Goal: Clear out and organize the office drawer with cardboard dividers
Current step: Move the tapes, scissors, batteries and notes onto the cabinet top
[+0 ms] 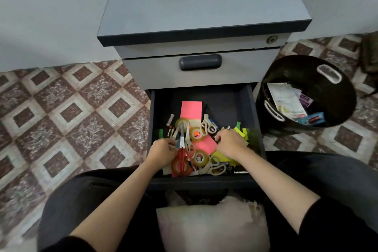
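cabinet (204,6) with drawer (225,104) pulled open, clutter under both hands. bin (306,67) well right of right fingers. left hand (162,152): fingers curled at red scissors (181,159) blades, grasp cannot tell. right hand (231,143): fingers curled into clutter beside pink note (204,144), grasp cannot tell. tape roll (199,158) between hands.

— The cabinet top (204,6) is looking like smooth, matt laminate, and its drawer (225,102) is showing a dark, matt inside.
— The red scissors (181,145) are gleaming at the blades like metal; the handles are looking like shiny plastic.
— The tape roll (199,158) is glinting, clear and glossy. The pink paper (191,109) is lying flat and matt.
— The bin (319,63) is shining like glossy black plastic. The floor tiles (71,112) are giving a faint sheen, and the cushion (212,227) is looking like soft, pale cloth.
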The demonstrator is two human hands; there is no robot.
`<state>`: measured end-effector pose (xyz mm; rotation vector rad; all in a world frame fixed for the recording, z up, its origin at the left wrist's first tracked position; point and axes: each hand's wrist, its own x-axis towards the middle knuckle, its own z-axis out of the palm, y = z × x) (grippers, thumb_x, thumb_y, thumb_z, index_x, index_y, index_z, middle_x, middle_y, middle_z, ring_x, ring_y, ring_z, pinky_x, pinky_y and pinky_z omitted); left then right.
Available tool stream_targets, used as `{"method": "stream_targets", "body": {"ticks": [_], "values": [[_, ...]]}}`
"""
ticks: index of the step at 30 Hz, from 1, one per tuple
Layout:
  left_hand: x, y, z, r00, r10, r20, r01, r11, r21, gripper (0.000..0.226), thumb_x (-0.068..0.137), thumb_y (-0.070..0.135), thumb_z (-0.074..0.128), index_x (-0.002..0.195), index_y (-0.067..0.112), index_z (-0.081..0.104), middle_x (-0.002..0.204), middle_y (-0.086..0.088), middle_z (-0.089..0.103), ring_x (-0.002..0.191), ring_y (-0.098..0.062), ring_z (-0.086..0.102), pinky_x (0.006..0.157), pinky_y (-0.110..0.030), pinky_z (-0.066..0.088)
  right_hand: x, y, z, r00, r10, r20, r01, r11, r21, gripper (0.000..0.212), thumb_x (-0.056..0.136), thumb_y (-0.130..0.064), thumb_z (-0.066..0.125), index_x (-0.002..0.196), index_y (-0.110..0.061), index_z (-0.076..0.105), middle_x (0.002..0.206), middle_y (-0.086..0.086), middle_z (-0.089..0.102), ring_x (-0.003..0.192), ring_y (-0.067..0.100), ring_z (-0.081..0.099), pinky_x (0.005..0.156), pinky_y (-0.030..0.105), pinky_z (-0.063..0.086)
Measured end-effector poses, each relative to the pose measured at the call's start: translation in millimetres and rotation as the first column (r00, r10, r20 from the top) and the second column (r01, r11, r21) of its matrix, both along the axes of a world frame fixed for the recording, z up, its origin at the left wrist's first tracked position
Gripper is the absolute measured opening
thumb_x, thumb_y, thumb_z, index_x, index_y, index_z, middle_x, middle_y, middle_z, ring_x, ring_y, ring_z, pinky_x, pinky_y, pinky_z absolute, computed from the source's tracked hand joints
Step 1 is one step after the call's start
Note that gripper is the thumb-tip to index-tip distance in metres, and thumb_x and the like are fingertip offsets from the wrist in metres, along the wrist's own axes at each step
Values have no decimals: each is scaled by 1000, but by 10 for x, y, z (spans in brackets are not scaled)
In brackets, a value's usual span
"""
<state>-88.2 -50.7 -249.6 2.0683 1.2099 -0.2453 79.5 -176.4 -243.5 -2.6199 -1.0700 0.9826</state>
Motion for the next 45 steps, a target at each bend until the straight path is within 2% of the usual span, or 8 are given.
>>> {"method": "stream_targets", "body": {"ticks": [4, 8, 14, 24, 32, 37, 42, 45], "values": [[11, -24, -181, 993, -102, -60, 104, 994, 43, 28, 89, 12, 57, 116, 5, 62, 121, -12, 57, 108, -26, 56, 87, -24, 42, 130, -101, -163, 972, 217, 87, -173, 918, -356, 39, 89, -10, 50, 128, -9, 48, 132, 14, 46, 123, 32, 42, 97, 36, 41], [18, -10, -286, 982, -130, -135, 145, 984, 104, 29, 88, 9, 54, 116, 0, 53, 121, -16, 49, 114, -29, 48, 96, -31, 41, 179, -232, -321, 972, 223, 75, -168, 881, -443, 54, 87, -9, 55, 136, -6, 33, 135, 16, 42, 125, 31, 41, 96, 34, 42], [-16, 17, -258, 967, -105, -233, 106, 994, -9, 48, 87, -2, 52, 130, 4, 32, 127, -20, 45, 111, -31, 51, 83, -29, 44, 170, -287, -408, 971, 224, 85, -171, 897, -408, 54, 86, -1, 52, 136, -7, 32, 130, 14, 48, 120, 28, 47, 85, 32, 45], [-116, -52, -384, 932, -246, -267, 289, 948, 135, 67, 85, 26, 64, 137, 7, 27, 134, -15, 39, 121, -32, 41, 101, -36, 36, 124, -305, -339, 992, 124, -39, -130, 934, -333, 89, 72, -19, 80, 141, -9, 25, 134, 16, 37, 122, 30, 46, 96, 35, 44], [-44, -39, -281, 995, -98, 5, 98, 995, 4, 61, 82, 11, 65, 136, 11, 36, 125, -11, 53, 112, -28, 51, 89, -34, 46, 114, -288, -301, 996, 85, -26, -88, 958, -274, 65, 80, -5, 67, 136, -11, 33, 127, 16, 36, 106, 29, 54, 72, 27, 43], [4, 90, -185, 966, -235, -110, 231, 972, -51, 49, 92, 5, 45, 139, 8, 31, 123, -21, 53, 110, -34, 52, 87, -35, 44, 119, -184, -153, 997, 54, -51, -63, 973, -220, 65, 75, -21, 76, 127, -11, 39, 125, 14, 39, 104, 28, 52, 77, 30, 48], [34, 123, -138, 925, -288, -247, 283, 957, -56, 45, 92, 1, 44, 134, 2, 27, 116, -24, 55, 101, -35, 58, 78, -36, 47, -25, -26, 6, 993, 51, -105, -57, 997, -49, 49, 73, -22, 76, 108, -19, 42, 119, 9, 40, 73, 10, 45, 54, 16, 32], [34, 132, -190, 928, -263, -263, 266, 964, -23, 54, 89, 0, 51, 137, 6, 27, 118, -20, 53, 102, -32, 58, 79, -34, 49, -73, -9, 27, 990, 31, -140, -35, 999, -31, 48, 73, -20, 76, 109, -18, 44, 115, 6, 39, 74, 11, 46, 61, 21, 36]]}}
